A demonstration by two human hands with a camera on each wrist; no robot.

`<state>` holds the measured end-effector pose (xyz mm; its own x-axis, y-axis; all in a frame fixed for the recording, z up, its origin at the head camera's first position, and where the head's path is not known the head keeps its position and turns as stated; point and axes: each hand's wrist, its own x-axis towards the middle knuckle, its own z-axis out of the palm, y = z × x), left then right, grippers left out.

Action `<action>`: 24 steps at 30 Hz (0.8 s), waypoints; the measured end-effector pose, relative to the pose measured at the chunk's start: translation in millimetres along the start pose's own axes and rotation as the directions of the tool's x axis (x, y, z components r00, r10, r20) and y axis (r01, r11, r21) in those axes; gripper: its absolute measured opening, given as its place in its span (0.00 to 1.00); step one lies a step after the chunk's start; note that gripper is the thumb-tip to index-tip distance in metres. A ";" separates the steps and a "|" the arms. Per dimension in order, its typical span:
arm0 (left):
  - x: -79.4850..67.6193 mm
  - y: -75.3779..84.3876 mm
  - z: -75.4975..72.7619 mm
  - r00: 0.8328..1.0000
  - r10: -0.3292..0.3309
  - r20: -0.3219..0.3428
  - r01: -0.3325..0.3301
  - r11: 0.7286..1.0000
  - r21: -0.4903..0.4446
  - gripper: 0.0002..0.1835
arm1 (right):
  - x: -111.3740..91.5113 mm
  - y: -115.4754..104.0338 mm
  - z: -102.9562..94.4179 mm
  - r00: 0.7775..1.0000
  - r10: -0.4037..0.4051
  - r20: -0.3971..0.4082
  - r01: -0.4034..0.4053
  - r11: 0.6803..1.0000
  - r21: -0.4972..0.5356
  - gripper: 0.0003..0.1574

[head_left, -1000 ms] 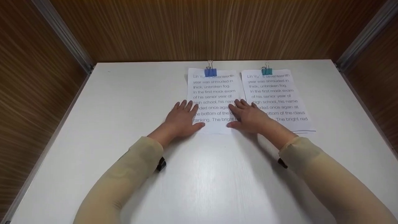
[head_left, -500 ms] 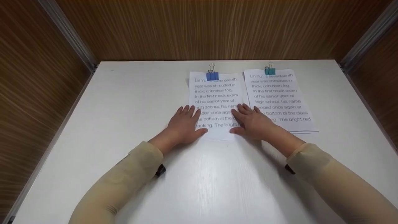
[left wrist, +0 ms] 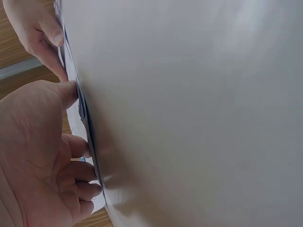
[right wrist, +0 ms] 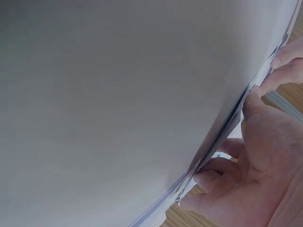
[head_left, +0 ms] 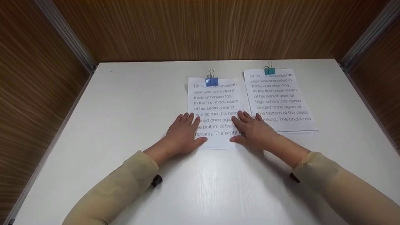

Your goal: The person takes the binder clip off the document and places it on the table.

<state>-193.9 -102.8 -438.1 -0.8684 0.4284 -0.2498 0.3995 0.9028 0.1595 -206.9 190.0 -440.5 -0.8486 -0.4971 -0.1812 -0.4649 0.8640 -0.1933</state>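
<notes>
A blue binder clip (head_left: pixel 212 82) bites the far edge of the blue-clipped stack (head_left: pixel 215 106), its wire handles standing up, and holds the printed sheets together. To the right of that stack, set slightly farther back, lies a second stack (head_left: pixel 279 97) of the same print, held at its far edge by a teal binder clip (head_left: pixel 269 71); its sheets sit a little out of line at the near edge. Both lie on a white table (head_left: pixel 125 100).

The left hand (head_left: pixel 183 132) rests palm down over the left edge of the blue-clipped stack, fingers spread and pointing away, thumb angled inward near its bottom corner. The right hand (head_left: pixel 254 131) mirrors it over the right edge, its outer fingers reaching toward the second stack. Neither hand clasps anything; both press flat with extended fingers.
</notes>
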 end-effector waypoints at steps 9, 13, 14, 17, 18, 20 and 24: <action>-12.1 5.7 2.8 1.000 0.004 -0.015 -0.004 1.000 -0.004 0.48 | -13.6 -8.1 2.0 0.999 -0.022 -0.031 0.023 1.000 0.016 0.56; -17.5 8.7 3.8 1.000 0.008 -0.011 -0.008 1.000 0.008 0.49 | -19.5 -11.0 3.0 0.999 -0.025 -0.029 0.025 0.999 0.026 0.56; -18.9 9.4 4.2 1.000 0.009 -0.011 -0.009 1.000 0.008 0.48 | -20.9 -11.7 3.4 0.999 -0.026 -0.030 0.026 0.999 0.025 0.56; -23.7 11.1 5.8 1.000 0.015 -0.016 -0.015 1.000 0.003 0.48 | -25.4 -14.3 5.6 0.999 -0.032 -0.043 0.033 0.999 0.015 0.56; -25.3 11.5 6.5 1.000 0.017 -0.018 -0.017 1.000 0.002 0.48 | -27.0 -15.5 6.4 0.998 -0.038 -0.050 0.038 0.999 0.010 0.56; -28.8 12.4 8.0 1.000 0.021 -0.021 -0.021 1.000 0.000 0.48 | -30.2 -17.6 7.8 0.998 -0.041 -0.057 0.041 0.999 0.004 0.56; -36.0 14.9 10.7 0.999 0.029 -0.032 -0.029 1.000 -0.005 0.48 | -36.5 -21.9 10.2 0.997 -0.047 -0.063 0.046 0.999 -0.006 0.55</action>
<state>-153.5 -104.3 -436.9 -0.8653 0.4529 -0.2148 0.4231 0.8897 0.1718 -163.2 188.5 -439.5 -0.8401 -0.5309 -0.1109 -0.5052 0.8405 -0.1959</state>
